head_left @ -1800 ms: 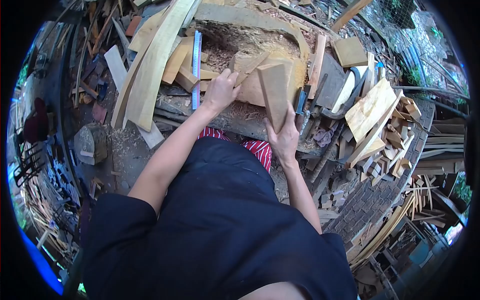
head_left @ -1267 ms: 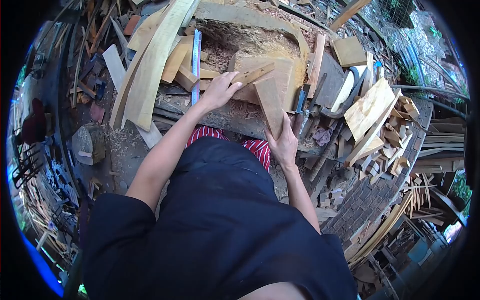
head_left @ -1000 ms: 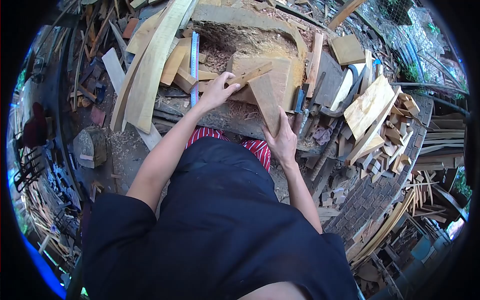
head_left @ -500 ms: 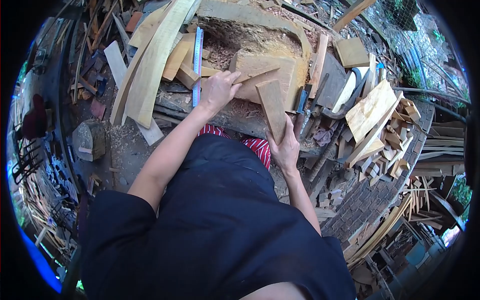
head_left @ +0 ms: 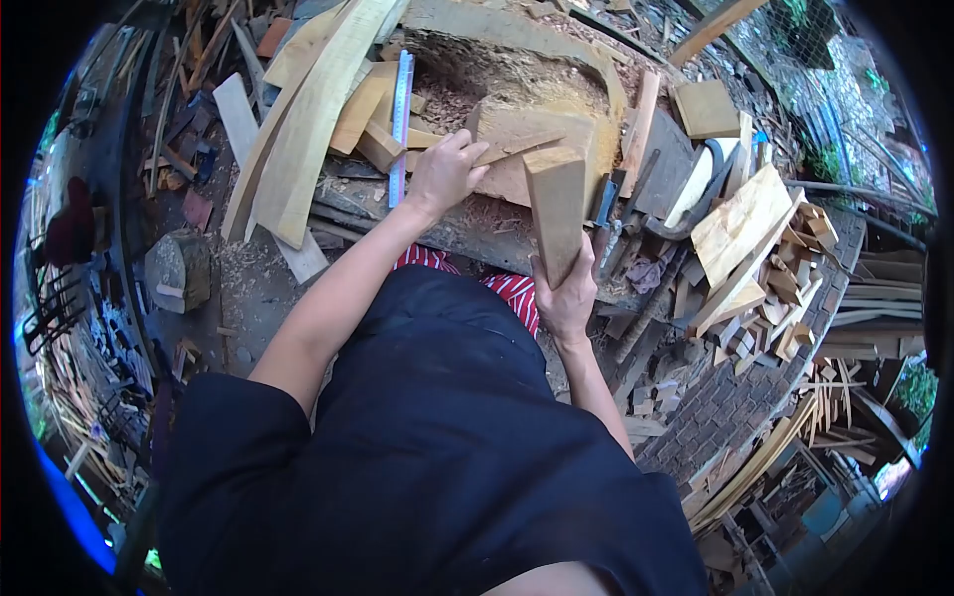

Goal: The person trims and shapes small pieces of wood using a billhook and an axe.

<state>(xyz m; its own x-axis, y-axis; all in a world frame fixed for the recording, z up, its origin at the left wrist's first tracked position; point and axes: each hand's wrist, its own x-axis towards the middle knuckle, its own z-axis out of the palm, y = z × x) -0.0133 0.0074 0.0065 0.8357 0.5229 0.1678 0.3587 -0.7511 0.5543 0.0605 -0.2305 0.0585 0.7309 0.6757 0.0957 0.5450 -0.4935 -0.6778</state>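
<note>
My right hand [head_left: 566,298] is closed around the lower end of a wooden block [head_left: 558,209]. The block stands tilted upward, its top end face showing. My left hand [head_left: 444,179] has its fingers pinched at the near end of a thin, pointed piece of wood [head_left: 517,151], which reaches over a pale wooden block [head_left: 505,177] on the hollowed log [head_left: 497,22]. How firmly the fingertips grip it is partly hidden. Beside my left hand lies a blue-white ruler [head_left: 400,129]. A dark-bladed tool [head_left: 604,202] rests right of the block in my right hand.
Long curved planks [head_left: 303,149] lean at the left of the log. Wood chips fill its hollow. At the right are a dark curved-handled tool [head_left: 686,223], a broad board [head_left: 738,223] and a pile of cut offcuts [head_left: 785,273]. A wood stump [head_left: 179,270] stands on the left floor.
The block in my right hand has turned and tipped, so its top end face now shows. My left hand stays at the thin piece; the whole view has shifted slightly.
</note>
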